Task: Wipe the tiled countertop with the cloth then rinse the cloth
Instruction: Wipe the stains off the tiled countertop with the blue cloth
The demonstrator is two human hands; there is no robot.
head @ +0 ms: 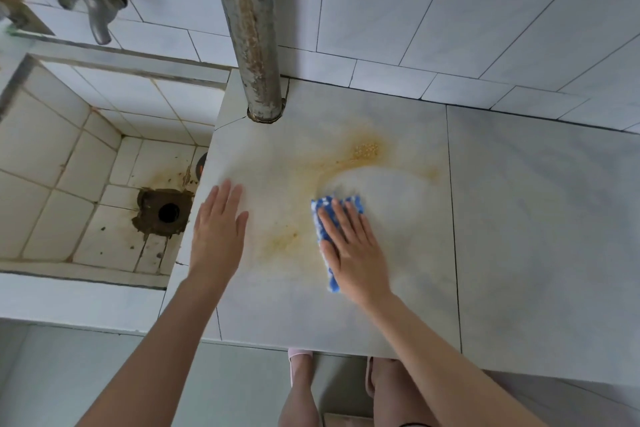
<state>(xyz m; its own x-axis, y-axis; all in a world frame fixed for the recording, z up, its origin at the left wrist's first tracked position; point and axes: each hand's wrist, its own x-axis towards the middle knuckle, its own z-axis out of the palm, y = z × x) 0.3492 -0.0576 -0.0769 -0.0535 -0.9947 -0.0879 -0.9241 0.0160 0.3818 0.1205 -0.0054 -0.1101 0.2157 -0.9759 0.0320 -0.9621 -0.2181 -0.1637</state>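
Note:
A blue and white checked cloth (323, 218) lies flat on the pale tiled countertop (519, 218). My right hand (353, 246) presses down on it with fingers spread, covering most of it. A yellow-brown stain (311, 170) with a patch of grains (366, 149) spreads above and to the left of the cloth; a cleaner curved patch lies to the cloth's upper right. My left hand (218, 229) rests flat and empty on the countertop near its left edge.
A rusty vertical pipe (252, 31) goes into the countertop at the back. To the left is a sunken tiled sink (86, 166) with a dirty drain hole (168, 212), and metal taps (93, 0) above it. Tiled wall behind. My legs show below.

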